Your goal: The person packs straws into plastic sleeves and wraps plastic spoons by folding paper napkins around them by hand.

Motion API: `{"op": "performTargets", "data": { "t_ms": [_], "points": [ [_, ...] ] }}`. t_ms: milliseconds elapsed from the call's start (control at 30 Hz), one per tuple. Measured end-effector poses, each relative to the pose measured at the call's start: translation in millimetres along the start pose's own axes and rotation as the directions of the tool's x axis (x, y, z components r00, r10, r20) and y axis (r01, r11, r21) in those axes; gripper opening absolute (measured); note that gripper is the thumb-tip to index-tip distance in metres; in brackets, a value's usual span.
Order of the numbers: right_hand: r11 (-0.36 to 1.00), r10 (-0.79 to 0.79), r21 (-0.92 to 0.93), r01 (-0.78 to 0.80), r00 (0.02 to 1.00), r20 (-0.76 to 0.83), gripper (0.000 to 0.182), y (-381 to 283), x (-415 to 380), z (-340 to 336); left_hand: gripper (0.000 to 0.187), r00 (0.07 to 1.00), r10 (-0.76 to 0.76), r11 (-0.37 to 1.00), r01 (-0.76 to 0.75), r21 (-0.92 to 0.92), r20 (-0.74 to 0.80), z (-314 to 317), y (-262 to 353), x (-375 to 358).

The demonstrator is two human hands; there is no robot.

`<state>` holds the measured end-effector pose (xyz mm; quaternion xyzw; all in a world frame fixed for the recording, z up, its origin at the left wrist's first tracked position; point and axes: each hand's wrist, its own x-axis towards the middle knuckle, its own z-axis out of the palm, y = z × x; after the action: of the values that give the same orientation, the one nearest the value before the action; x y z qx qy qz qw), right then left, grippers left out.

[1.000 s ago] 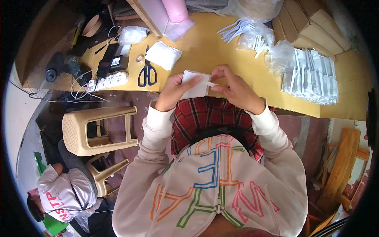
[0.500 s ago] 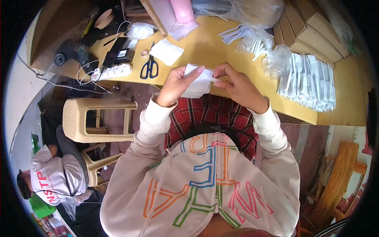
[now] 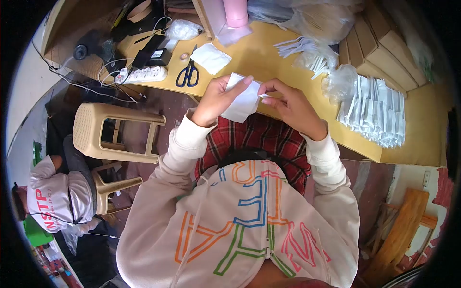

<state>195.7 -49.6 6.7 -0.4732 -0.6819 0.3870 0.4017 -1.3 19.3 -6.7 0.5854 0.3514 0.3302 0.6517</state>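
Observation:
A white paper napkin [image 3: 244, 106] is held up just over the table's front edge. Its left side is gripped in my left hand [image 3: 214, 100], with the thumb pressed flat across the front. My right hand [image 3: 294, 106] pinches a small white bit at the napkin's right edge between thumb and forefinger. On the table beyond my left hand lies a stack of white napkins [image 3: 211, 58], with dark-handled scissors [image 3: 187, 76] beside it. Off to the right is a row of plastic cutlery in white wraps [image 3: 373, 113].
Loose white plastic forks [image 3: 295, 46] and bagged cutlery [image 3: 317, 62] lie at the back right, near cardboard boxes [image 3: 372, 53]. A power strip [image 3: 144, 74] with cables sits at the table's left end. Plastic stools [image 3: 87, 129] and a seated person [image 3: 60, 194] are to the left.
The camera view has shifted slightly, moving the table items a little to the right. Both hands keep their hold on the napkin, which is tilted a little differently.

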Motion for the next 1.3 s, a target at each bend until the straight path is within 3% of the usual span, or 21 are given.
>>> {"op": "performTargets", "data": {
  "t_ms": [233,433,833,1133,1300],
  "points": [
    [0.995,-0.036,0.084,0.044,0.994,-0.102,0.028,-13.7,8.6,12.5,0.029,0.997,0.065,0.998,-0.065,-0.006,-0.039,-8.2,-2.8,0.2],
    [1.0,0.008,0.0,-0.008,0.999,0.048,0.034,-11.1,18.3,12.1,0.027,0.998,0.044,0.999,-0.045,-0.028,-0.034,-18.4,-2.6,-0.8],
    [0.996,0.004,-0.091,-0.001,1.0,0.028,0.028,-11.4,26.2,13.0,0.026,0.998,0.05,0.998,-0.051,-0.046,-0.033,-25.0,-6.1,7.4],
    [1.0,-0.01,-0.007,0.01,1.0,0.002,0.033,-10.8,21.3,0.5,0.026,0.999,0.031,0.999,-0.033,-0.042,-0.039,-10.1,3.5,11.6],
    [0.997,-0.038,-0.072,0.038,0.999,0.001,0.033,-16.2,16.8,-9.1,0.025,0.996,0.07,0.996,-0.073,-0.043,-0.06,2.8,5.1,13.4]
  ]
}}
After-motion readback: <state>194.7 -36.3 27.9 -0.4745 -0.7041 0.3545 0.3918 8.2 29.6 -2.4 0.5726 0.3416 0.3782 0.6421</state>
